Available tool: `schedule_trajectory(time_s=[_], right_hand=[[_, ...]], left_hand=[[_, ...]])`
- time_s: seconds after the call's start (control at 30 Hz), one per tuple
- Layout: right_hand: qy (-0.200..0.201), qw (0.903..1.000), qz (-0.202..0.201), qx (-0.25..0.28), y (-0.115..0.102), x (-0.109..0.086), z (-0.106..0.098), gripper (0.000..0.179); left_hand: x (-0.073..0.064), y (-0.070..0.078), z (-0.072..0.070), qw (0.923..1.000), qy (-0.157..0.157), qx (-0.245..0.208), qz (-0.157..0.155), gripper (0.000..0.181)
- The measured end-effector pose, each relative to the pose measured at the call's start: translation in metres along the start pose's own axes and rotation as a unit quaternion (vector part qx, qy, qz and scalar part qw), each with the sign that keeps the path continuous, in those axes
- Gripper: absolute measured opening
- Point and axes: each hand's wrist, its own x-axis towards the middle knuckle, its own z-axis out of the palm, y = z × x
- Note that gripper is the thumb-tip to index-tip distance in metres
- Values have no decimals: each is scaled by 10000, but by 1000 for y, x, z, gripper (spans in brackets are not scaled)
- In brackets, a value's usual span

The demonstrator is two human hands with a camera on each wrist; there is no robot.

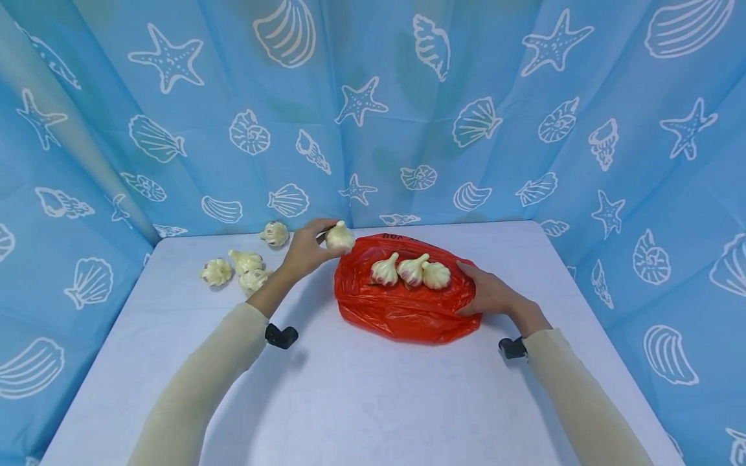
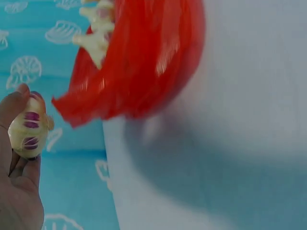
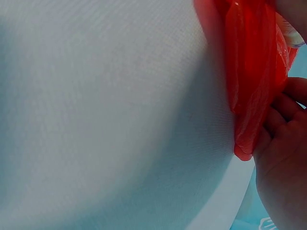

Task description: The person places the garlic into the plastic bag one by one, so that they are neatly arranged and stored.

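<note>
My left hand (image 1: 305, 250) pinches a garlic bulb (image 1: 340, 238) between thumb and fingers, at the left rim of a red plastic bag (image 1: 402, 317). In the left wrist view the held bulb (image 2: 29, 127) shows purple streaks, apart from the bag. Three garlic bulbs (image 1: 412, 270) sit side by side in the bag's open mouth, stems up. At the bag's right side, my right hand (image 1: 492, 294) holds its edge. The right wrist view shows the fingers (image 3: 288, 108) against the red plastic, partly hidden by it.
Several loose garlic bulbs (image 1: 245, 261) lie at the back left of the white-covered table (image 1: 396, 401). One bulb (image 1: 275, 234) is close to the back edge. A blue curtain (image 1: 373, 149) with white shell and starfish prints hangs behind and at both sides.
</note>
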Motion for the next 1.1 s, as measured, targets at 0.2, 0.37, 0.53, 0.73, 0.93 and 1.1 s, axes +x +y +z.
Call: schedule_trajectory(time_s=[0.2,0.37,0.53,0.73,0.93,1.1], right_hand=[[-12,10000,-17,22,0,0,0,132],[-4,10000,-25,52,1,0,1,132],[-11,10000,-18,70,2,1,0,132],[-26,10000,0,79,2,0,-1,132],[-17,10000,-8,29,2,0,-1,132],[-15,10000,-35,38,2,0,0,132]], left_hand=[[-1,12,19,9994,-309,-41,-129,66],[-5,11,33,9980,-579,94,-242,67],[-10,6,42,9962,-763,388,-161,68],[-14,0,44,9932,-947,676,-68,65],[-14,-4,46,9892,-1065,994,-137,64],[-15,-6,48,9860,-1135,1104,-516,64]])
